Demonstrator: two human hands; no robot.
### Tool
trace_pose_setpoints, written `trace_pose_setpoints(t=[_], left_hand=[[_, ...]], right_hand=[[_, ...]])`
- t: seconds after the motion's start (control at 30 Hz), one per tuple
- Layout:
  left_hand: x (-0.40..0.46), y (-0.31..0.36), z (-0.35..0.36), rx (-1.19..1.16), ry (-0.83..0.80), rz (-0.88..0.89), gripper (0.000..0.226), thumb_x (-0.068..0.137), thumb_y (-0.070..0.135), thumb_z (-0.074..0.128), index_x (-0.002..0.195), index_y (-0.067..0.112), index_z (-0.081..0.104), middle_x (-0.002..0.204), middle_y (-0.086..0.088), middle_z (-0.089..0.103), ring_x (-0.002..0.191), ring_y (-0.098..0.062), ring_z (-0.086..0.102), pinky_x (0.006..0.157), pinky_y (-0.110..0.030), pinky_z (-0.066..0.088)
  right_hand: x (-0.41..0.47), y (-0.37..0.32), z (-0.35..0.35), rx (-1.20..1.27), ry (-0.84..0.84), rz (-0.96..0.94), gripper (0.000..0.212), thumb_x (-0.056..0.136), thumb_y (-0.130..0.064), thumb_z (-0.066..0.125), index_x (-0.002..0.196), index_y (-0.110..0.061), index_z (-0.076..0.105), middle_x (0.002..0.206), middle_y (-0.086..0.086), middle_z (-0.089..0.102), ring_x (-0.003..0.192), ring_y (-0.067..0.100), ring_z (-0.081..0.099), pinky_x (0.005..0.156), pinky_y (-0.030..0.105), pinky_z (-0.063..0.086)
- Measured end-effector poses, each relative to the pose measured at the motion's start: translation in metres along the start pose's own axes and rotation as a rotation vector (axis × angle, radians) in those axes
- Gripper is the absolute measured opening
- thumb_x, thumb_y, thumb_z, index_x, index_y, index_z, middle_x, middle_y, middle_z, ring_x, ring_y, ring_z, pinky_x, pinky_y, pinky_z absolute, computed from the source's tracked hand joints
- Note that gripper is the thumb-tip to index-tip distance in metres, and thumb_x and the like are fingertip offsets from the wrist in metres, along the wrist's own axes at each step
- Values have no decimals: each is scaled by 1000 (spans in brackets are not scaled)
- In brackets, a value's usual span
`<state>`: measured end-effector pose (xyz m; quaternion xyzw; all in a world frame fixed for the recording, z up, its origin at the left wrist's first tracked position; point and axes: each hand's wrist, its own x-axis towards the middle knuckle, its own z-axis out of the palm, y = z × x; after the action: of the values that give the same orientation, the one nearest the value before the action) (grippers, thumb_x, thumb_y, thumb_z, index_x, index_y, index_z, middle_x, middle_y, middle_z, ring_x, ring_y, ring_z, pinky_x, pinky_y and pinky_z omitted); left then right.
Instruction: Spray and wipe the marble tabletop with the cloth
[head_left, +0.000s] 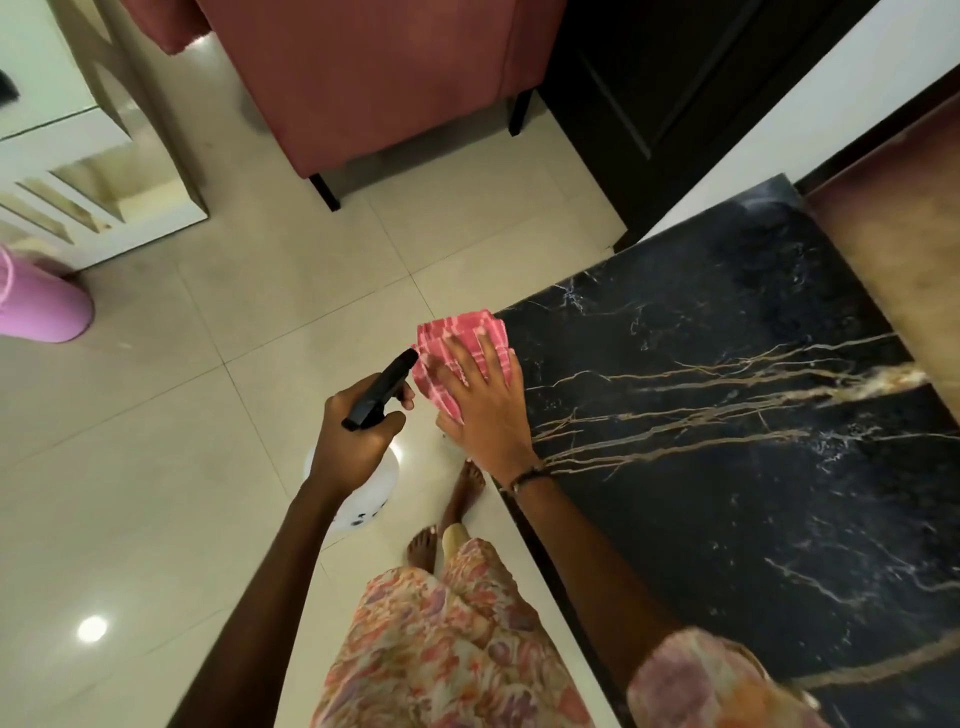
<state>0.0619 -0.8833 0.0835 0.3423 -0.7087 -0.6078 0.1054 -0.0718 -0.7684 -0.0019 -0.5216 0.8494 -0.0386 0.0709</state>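
Nearest the camera, a floral-print garment (447, 639) in soft pinks and oranges hangs over two bare feet (447, 514) on glossy cream floor tiles (156, 493); the right sleeve is cut off by the lower edge.

The left hand (353, 441) curls round the neck of a spray bottle (371, 493), with the thumb wrapped beside its black trigger head (382, 389). The bottle's white rounded body is mostly hidden behind the hand; a few dark marks on it are too small to read.

The right hand (483, 400), a thin dark band at its wrist, lies flat with fingers spread on a folded cloth (457, 358), pink-red with pale checked stripes. The cloth sits at the near left corner of the counter (727, 467), part of it hanging out past the edge.

The counter top is polished black marble with white flecks and long tan veins, and it runs out of view at the right.

Farther off stand a rose upholstered seat (374, 78) on dark legs, a white cut-out cabinet (78, 171), a lilac cylindrical object (36, 306) cut off at the left, and a dark wood door (649, 93).
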Motion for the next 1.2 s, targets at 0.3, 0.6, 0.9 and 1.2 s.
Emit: trace_pose_setpoints(t=[0.3, 0.6, 0.9, 1.2], left_hand=[[7, -2, 5, 0, 23, -52, 47, 69, 2, 49, 91, 43, 58, 80, 2, 63, 52, -7, 46, 54, -26, 36], [26, 16, 9, 54, 27, -16, 57, 70, 2, 47, 100, 49, 58, 86, -3, 61, 50, -4, 48, 54, -16, 40], [66, 43, 31, 32, -22, 30, 36, 69, -2, 46, 91, 22, 62, 80, -14, 62, 55, 2, 56, 60, -6, 42], [114, 66, 58, 119, -113, -10, 20, 69, 13, 54, 86, 22, 60, 79, -31, 58, 47, -13, 38, 52, -31, 33]], right_hand=[[8, -5, 1, 13, 1, 43, 64, 88, -54, 38, 147, -32, 28, 156, 4, 30, 145, 34, 19, 113, 58, 16], [59, 110, -21, 84, 44, 148, 53, 90, -50, 44, 138, -25, 46, 146, 2, 44, 140, 27, 32, 115, 56, 18], [56, 174, -33, 67, 60, 460, 65, 90, -53, 40, 149, -28, 26, 157, 7, 26, 144, 38, 18, 113, 59, 11], [21, 74, -10, 131, 53, -13, 58, 87, -53, 43, 141, -32, 39, 151, -1, 38, 143, 26, 22, 116, 53, 12]])
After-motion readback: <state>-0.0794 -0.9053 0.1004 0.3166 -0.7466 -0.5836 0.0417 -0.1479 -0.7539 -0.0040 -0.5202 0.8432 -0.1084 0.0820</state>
